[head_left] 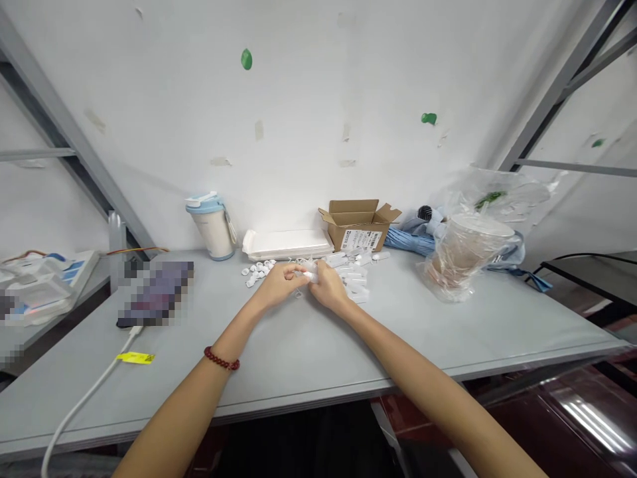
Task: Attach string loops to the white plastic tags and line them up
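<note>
Over the middle of the table my left hand (281, 284) and my right hand (327, 284) meet. Between them is a small plastic tube with a white cap (310, 275). My right hand is closed around the tube, hiding most of it, while my left thumb and fingers pinch at the capped end. Thin clear strands hang below the fingers. Loose white caps (256, 269) lie in a pile left of my left hand. Several clear plastic tubes (355, 275) are scattered to the right of my right hand, some with white ends.
Along the wall stand a blue-and-white cup (212, 229), a flat white box (288, 243) and an open cardboard box (355, 229). A plastic-wrapped container (470, 249) and blue cloth (411, 240) are at right. A phone (156, 292) with a white cable (94, 392) lies left.
</note>
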